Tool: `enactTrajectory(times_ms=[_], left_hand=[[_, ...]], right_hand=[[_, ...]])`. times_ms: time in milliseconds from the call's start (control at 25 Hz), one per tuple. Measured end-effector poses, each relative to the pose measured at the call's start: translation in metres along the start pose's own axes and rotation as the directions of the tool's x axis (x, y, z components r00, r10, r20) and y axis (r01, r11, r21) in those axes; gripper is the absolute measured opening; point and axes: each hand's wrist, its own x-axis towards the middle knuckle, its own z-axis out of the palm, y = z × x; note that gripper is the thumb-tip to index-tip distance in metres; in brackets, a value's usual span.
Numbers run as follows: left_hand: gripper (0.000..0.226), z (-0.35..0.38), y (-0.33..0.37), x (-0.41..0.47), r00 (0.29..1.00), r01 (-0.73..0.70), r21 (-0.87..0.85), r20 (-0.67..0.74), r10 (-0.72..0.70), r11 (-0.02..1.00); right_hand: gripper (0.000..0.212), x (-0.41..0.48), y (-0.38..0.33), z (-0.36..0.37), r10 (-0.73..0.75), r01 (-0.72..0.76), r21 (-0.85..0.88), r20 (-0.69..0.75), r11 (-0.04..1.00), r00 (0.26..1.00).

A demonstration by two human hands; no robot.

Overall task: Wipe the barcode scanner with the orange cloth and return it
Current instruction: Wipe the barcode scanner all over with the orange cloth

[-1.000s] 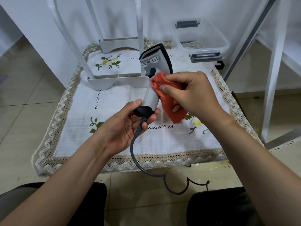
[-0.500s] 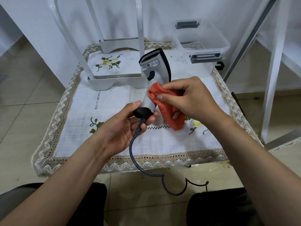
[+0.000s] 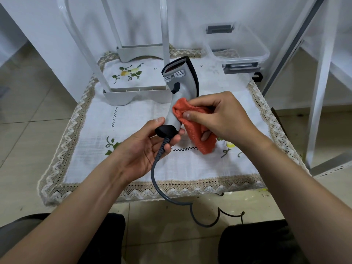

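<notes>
Wipe step in progress: cloth on the scanner grip, return not started.
Left hand (image 3: 144, 147) has its fingers curled round the black butt of the barcode scanner (image 3: 181, 80), holding it upright over the middle of the counter (image 3: 106, 161) with the head toward the far edge. The cable (image 3: 158, 180) hangs off the near edge. Right hand (image 3: 222, 119) pinches the bunched orange cloth (image 3: 196, 126) against the grip's right side, below the trigger. My read on what's next: run the cloth up over the head and scan window, rotating with the left, then set it down. Can't tell the return spot.
</notes>
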Motion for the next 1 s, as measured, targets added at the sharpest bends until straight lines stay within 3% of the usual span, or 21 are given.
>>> enactTrajectory(times_ms=[240,680,800,920,1000], left_hand=[[0.047,0.0019,0.0008,-0.0001,1.0,0.012,-0.042,-0.016,-0.013,0.999],[0.035,0.0026,-0.0005,-0.0003,0.999,-0.001,-0.024,-0.045,-0.001,1.0],[0.037,0.0037,-0.0006,-0.0004,0.999,0.009,-0.032,-0.038,-0.011,0.999],[0.037,0.0042,-0.0005,-0.0011,0.999,0.009,-0.04,-0.042,-0.01,0.999],[0.037,0.0044,-0.0006,-0.0007,0.999,0.022,-0.058,-0.038,-0.024,0.998]], right_hand=[[0.02,-0.0003,-0.0035,-0.003,-0.031,0.033,0.021,-0.074,0.999,0.997],[0.019,-0.0021,-0.0001,0.0031,-0.021,0.026,-0.043,0.115,0.999,0.993],[0.017,-0.0013,0.0021,0.0028,-0.01,0.013,-0.061,0.05,0.998,0.999],[0.016,-0.0019,0.0015,0.0028,-0.006,0.012,-0.05,0.118,0.999,0.993],[0.016,-0.0015,0.003,0.0025,-0.004,0.01,-0.064,0.086,0.998,0.996]])
